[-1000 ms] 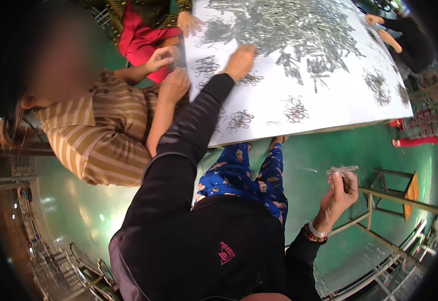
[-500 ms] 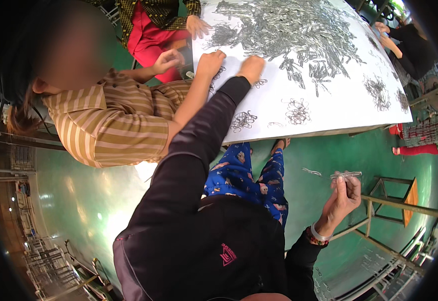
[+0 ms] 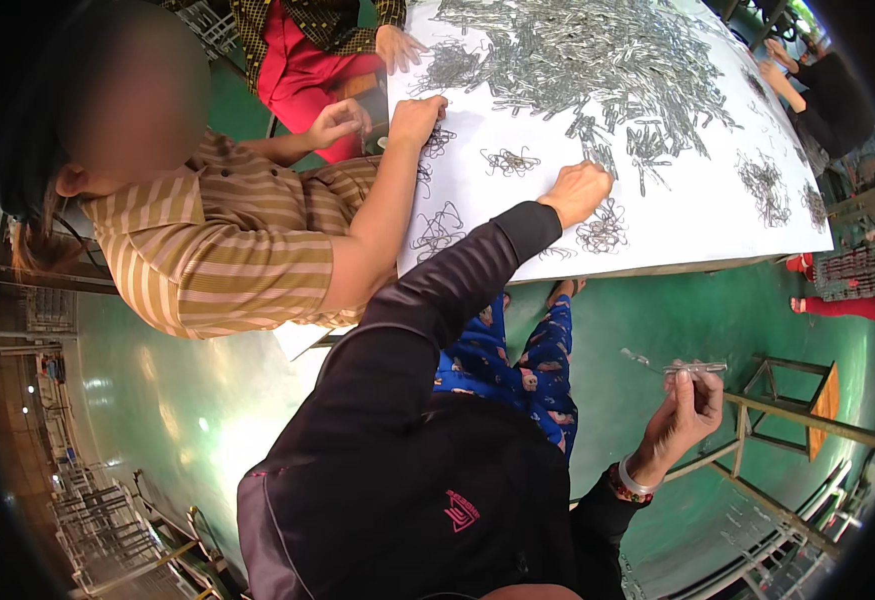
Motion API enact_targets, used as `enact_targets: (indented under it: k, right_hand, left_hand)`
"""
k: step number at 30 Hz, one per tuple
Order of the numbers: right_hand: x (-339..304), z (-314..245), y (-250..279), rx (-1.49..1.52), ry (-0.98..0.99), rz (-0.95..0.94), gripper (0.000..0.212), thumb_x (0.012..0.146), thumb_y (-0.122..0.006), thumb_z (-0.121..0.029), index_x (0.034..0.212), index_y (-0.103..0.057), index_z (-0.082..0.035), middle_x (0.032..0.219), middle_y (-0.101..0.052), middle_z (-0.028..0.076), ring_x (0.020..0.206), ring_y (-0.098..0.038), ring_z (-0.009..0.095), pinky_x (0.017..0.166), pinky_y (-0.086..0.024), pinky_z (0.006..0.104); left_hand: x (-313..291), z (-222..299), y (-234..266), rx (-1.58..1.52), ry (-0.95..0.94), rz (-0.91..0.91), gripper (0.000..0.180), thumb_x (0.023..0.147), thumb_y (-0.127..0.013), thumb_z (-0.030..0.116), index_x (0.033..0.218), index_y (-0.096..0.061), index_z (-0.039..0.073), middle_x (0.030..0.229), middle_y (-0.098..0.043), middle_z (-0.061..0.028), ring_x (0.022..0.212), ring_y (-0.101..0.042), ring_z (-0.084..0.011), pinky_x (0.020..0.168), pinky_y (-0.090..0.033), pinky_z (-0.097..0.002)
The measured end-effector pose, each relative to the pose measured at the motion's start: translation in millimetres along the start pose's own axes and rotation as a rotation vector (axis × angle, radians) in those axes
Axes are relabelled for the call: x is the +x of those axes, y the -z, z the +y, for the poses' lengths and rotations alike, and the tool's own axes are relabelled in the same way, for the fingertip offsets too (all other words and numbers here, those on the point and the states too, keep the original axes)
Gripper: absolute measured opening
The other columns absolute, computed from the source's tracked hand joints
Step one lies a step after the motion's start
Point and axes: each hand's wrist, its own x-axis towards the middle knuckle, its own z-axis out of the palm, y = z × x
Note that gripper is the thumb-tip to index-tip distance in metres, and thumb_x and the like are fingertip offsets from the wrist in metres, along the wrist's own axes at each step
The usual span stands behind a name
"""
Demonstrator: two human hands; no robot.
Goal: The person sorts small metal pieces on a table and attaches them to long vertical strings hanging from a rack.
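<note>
My left hand point(image 3: 578, 192) reaches over the white tabletop point(image 3: 517, 215), fingers pinched together at the near edge of a large pile of small silver metal pieces point(image 3: 597, 70). What it holds, if anything, is too small to make out. Just below it lies a small heap of thin dark wire hooks point(image 3: 602, 228). Off to the right, away from the table, my right hand point(image 3: 685, 405) is raised above the floor. Its thumb and fingers grip a narrow shiny strip point(image 3: 702, 367), and a thin pale curved piece point(image 3: 637, 357) shows off its left end.
More hook heaps point(image 3: 510, 161) dot the tabletop. At my left, a co-worker in a striped shirt point(image 3: 247, 235) rests an arm on the table; others sit at the far left and far right. A metal-framed stool point(image 3: 822, 408) stands at the right on the green floor.
My left hand has moved right, from the hook heap near the co-worker to the silver pile's near edge. My right hand, still gripping the shiny strip, sits slightly lower in the picture.
</note>
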Motion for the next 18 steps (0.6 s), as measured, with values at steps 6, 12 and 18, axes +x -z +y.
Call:
enact_targets:
  k: [6,12,18]
  right_hand:
    - [0.7,0.3,4.0,-0.004,0.007,-0.073,0.014,0.074,-0.065,0.007,0.085,-0.058,0.001,0.079,-0.058,0.010,0.063,-0.049,0.013,0.061,-0.044,0.0259]
    - [3.2,6.4,-3.5,-0.014,-0.063,-0.046,0.013,0.075,-0.065,0.008,0.085,-0.059,0.002,0.079,-0.059,0.009,0.067,-0.057,0.014,0.059,-0.045,0.0234]
    - [1.5,-3.9,0.9,0.014,-0.017,-0.060,0.013,0.076,-0.065,0.007,0.085,-0.059,0.002,0.081,-0.061,0.010,0.073,-0.061,0.016,0.061,-0.047,0.0235]
  left_hand:
    - [-12.2,-62.4,27.6,0.032,0.231,0.133,0.011,0.076,-0.061,0.013,0.083,-0.069,0.009,0.081,-0.066,-0.0129,0.079,-0.063,-0.0301,0.072,-0.051,-0.0397]
    - [-28.1,-102.3,40.2,0.149,0.304,-0.127,0.013,0.075,-0.061,0.015,0.081,-0.067,0.005,0.081,-0.065,-0.0155,0.079,-0.063,-0.0336,0.072,-0.050,-0.0412]
    - [-12.1,-97.7,76.3,0.029,0.354,-0.156,0.024,0.081,-0.053,0.022,0.091,-0.062,0.002,0.092,-0.063,-0.0211,0.084,-0.061,-0.0389,0.075,-0.048,-0.0467]
